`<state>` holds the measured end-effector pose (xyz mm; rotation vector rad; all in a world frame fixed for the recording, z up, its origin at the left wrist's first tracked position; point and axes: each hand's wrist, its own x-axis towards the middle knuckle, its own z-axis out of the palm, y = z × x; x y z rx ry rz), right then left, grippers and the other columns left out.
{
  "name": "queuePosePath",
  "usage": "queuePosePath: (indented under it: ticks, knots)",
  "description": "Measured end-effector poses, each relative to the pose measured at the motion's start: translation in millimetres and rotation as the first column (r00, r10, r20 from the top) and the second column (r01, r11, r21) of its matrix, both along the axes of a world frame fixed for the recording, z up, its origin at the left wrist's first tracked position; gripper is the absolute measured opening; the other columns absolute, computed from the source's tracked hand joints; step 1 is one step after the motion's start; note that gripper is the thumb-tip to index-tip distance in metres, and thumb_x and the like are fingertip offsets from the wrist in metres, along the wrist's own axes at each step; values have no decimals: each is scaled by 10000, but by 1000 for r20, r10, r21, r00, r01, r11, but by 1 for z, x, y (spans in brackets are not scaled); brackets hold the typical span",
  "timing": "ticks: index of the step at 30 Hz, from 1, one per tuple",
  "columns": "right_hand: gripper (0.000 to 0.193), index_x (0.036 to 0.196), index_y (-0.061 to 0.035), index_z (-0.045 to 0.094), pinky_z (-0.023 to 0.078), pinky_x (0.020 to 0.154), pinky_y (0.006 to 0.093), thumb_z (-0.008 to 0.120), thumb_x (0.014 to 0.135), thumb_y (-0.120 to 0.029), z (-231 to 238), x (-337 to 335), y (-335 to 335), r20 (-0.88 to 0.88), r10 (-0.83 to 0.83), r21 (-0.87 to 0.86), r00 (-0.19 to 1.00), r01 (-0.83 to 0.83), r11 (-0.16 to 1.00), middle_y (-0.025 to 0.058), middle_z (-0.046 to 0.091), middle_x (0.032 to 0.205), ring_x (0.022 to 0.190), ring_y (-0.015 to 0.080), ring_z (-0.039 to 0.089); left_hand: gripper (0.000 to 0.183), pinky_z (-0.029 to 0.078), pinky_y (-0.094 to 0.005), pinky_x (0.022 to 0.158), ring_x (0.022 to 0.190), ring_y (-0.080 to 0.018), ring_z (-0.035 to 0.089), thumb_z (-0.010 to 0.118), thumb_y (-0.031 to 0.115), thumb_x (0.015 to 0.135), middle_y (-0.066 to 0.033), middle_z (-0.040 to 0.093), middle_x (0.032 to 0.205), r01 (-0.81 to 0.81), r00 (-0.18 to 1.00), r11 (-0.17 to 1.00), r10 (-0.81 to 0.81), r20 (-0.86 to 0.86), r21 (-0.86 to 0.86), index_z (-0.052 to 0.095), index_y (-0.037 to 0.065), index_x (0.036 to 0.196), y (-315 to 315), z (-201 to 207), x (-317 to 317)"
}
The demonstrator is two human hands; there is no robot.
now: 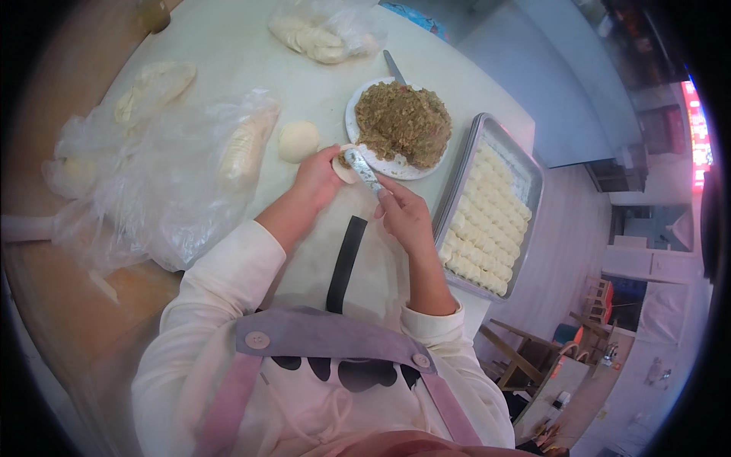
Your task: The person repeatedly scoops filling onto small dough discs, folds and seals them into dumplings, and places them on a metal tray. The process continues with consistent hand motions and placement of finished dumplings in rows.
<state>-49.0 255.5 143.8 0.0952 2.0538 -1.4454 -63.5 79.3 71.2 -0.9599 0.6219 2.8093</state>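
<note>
My left hand [317, 177] holds a round dough wrapper [344, 174] with a little brown filling on it. In my right hand [404, 212] is a flat metal spatula [364, 169], its blade lying over the wrapper. Just beyond both hands stands a white plate [352, 122] heaped with brown minced filling [403, 122]. A few pale dough wrappers [298, 142] rest on the table by my left hand, apparently stacked. To the right, a metal tray [537, 180] carries rows of pale, filled dumplings [487, 228].
Clear plastic bags [183, 160] with dough in them spread over the left of the table. Another bag of dough [327, 34] lies at the far side. A knife-like handle [394, 67] sticks out behind the plate. Wooden chairs [525, 350] stand beyond the table at the right.
</note>
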Motion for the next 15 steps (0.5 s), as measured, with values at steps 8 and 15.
queuePosePath:
  ticks: [8, 15]
  knots:
    - [304, 1211, -97, 626, 482, 685, 321, 569, 918, -151, -30, -5, 6, -572, 316, 507, 757, 24, 861, 71, 585, 828, 727, 190, 577, 337, 452, -404, 964, 1082, -251, 566, 424, 192, 993, -165, 562, 1182, 25, 985, 996, -39, -171, -84, 490, -53, 1215, -13, 13, 6]
    - [303, 1050, -120, 683, 440, 796, 392, 716, 757, -53, -6, -3, -19, -920, 102, 131, 379, 51, 990, 75, 552, 950, 931, 309, 526, 245, 469, -399, 950, 1087, -249, 572, 435, 130, 986, -156, 570, 1167, 152, 937, 988, -156, -312, -39, 510, -3, 1178, -3, 40, 23]
